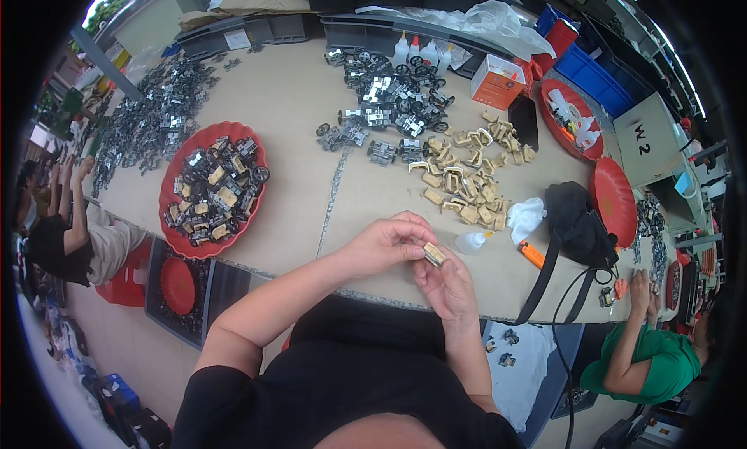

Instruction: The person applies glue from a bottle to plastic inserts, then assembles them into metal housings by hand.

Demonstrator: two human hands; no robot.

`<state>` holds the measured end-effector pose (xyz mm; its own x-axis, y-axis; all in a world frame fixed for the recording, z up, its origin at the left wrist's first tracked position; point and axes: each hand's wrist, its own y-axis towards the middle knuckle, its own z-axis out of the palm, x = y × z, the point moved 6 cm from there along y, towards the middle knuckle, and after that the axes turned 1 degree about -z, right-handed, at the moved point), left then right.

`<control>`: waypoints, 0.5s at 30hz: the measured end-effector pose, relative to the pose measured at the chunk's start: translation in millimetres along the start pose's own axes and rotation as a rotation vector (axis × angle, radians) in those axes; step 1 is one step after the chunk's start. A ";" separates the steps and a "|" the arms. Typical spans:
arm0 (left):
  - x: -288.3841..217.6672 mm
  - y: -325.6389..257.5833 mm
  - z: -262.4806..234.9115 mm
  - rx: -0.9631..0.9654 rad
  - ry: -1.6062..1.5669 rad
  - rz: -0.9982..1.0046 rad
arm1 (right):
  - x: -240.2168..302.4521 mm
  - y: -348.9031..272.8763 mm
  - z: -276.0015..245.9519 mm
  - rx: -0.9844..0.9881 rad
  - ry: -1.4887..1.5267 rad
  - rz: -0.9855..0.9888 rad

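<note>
Stretching across most of the view is a wide, flat, tan table. On its far left side lies a big, messy heap of small grey metal parts. Nearer sits a round red plastic tray with a wavy rim, full of black and grey parts, and some of them have tan blocks. Past the hands, in the middle, is a pile of black and silver parts with round black wheels. Just to the right and nearer is a smaller pile of tan curved pieces. A soft black bag with long straps rests on the right, just beside another red tray. The bare left hand and the bare right hand meet over the near edge of the table. An orange and white cardboard box stands farther back. Near the bag are a crumpled white cloth, a little white bottle with a yellow tip and a thin orange tool. Smallest is one tan and dark block, up between the hands. The right fingers hold it. The left fingers are close together right at its end, but I cannot tell if they grip it.
</note>
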<state>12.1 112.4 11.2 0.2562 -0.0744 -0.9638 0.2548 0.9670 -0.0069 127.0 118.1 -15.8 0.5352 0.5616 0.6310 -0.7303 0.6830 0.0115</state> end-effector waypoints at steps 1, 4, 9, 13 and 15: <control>-1.2 1.6 0.3 0.014 -0.028 -0.009 | 0.9 0.6 0.7 -0.001 0.001 0.000; -1.0 6.8 -0.6 0.067 -0.013 -0.007 | 2.5 1.5 -1.1 -0.074 0.056 0.022; -7.2 22.4 -25.6 -0.137 0.056 -0.121 | 4.6 0.6 -9.7 -0.129 0.103 0.014; -30.9 26.1 -78.5 -0.936 1.038 0.049 | 1.8 1.1 -9.9 -0.135 0.100 0.024; -35.8 30.5 -82.0 -1.041 1.245 0.088 | 3.1 1.5 -9.3 -0.158 0.062 0.006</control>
<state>-65.7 164.6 23.6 -0.7685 -0.2804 -0.5751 -0.5579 0.7337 0.3879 131.5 125.2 -21.1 0.5593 0.5905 0.5818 -0.6604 0.7416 -0.1179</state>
